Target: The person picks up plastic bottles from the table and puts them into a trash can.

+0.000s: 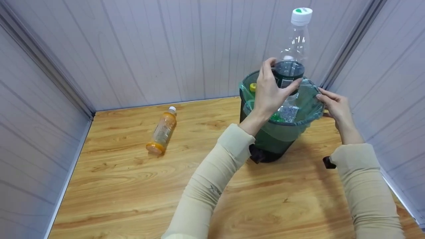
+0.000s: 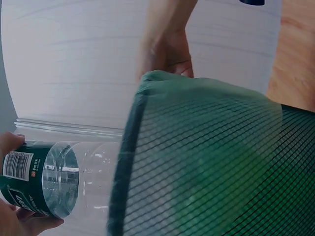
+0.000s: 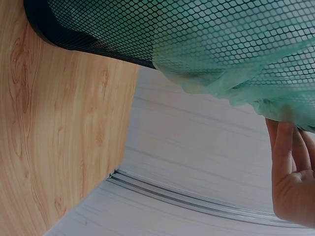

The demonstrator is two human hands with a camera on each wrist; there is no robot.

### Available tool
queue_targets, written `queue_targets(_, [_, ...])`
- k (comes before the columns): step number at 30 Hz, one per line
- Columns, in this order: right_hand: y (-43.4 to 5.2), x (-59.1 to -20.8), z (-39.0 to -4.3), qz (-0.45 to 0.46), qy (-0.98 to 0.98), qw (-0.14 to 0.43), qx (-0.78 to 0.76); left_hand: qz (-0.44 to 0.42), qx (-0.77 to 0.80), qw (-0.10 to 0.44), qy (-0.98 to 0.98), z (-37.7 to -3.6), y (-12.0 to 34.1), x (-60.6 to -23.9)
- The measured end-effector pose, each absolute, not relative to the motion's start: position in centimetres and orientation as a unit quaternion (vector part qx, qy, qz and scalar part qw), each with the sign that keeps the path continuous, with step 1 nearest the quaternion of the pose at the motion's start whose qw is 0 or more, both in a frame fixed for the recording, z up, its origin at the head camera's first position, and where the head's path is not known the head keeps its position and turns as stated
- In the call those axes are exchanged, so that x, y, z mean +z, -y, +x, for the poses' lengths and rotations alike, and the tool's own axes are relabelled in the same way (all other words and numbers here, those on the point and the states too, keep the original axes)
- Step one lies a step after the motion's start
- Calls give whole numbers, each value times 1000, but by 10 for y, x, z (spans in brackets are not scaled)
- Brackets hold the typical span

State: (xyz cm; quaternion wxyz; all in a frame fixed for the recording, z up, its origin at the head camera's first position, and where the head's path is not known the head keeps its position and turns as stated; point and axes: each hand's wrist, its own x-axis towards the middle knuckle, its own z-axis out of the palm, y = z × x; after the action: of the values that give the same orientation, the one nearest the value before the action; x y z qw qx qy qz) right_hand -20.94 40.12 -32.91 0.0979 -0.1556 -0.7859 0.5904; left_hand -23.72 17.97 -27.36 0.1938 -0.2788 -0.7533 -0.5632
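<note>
My left hand point(image 1: 272, 93) grips a clear plastic bottle point(image 1: 294, 49) with a dark green label and white cap, held upright above the black mesh waste bin point(image 1: 275, 139). In the left wrist view the bottle point(image 2: 54, 179) lies beside the bin's rim point(image 2: 128, 142), my fingers point(image 2: 10, 142) curled round its label. My right hand point(image 1: 333, 104) touches the bin's right rim where the green plastic liner point(image 1: 310, 99) folds over; in the right wrist view its fingers point(image 3: 290, 167) rest against the liner point(image 3: 236, 69). Other bottles lie inside the bin.
An orange juice bottle point(image 1: 161, 131) lies on its side on the wooden table point(image 1: 132, 186), left of the bin. Pale panelled walls point(image 1: 149, 49) close in the table at the back and on both sides.
</note>
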Motion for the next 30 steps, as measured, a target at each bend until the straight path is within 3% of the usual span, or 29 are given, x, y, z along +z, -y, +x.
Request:
queue_targets(13, [-400, -330, -211, -154, 787, 103, 588, -266, -529, 168, 789, -239, -211, -295])
queue_targets(30, [-398, -332, -213, -154, 817, 110, 545, -221, -360, 71, 904, -240, -223, -302])
